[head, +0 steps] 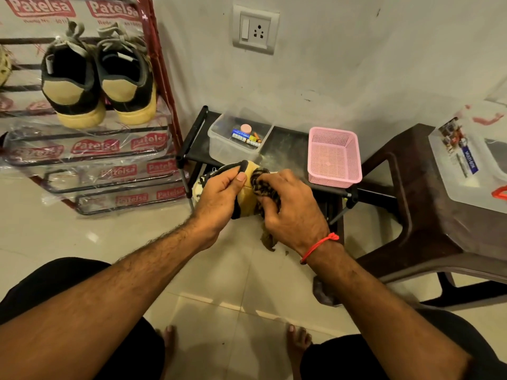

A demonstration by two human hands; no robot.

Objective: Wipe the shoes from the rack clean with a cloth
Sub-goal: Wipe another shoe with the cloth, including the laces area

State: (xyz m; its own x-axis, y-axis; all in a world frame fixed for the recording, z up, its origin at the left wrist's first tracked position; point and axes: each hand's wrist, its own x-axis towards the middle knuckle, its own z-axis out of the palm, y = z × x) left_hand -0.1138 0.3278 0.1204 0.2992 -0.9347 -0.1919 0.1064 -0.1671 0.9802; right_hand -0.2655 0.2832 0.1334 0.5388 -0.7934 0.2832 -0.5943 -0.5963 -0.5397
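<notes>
Both forearms reach out: left hand [219,193] grips the black-and-tan shoe [244,193] by its stiff collar, held above the floor; right hand [295,208] bunches the soft striped cloth [263,185] against its heel—light, easy handling.

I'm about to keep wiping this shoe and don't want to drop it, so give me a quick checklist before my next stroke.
1. Left hand grips the shoe at its collar: ok.
2. Right hand holds the cloth against the heel: ok.
3. Shoe held clear above the floor: ok.
4. Loose cloth end hanging below the hands, free of snags: ok.
5. Heel surface clean: cannot tell, the cloth covers it.
6. Pair of shoes on the rack sitting steady: ok.
</notes>
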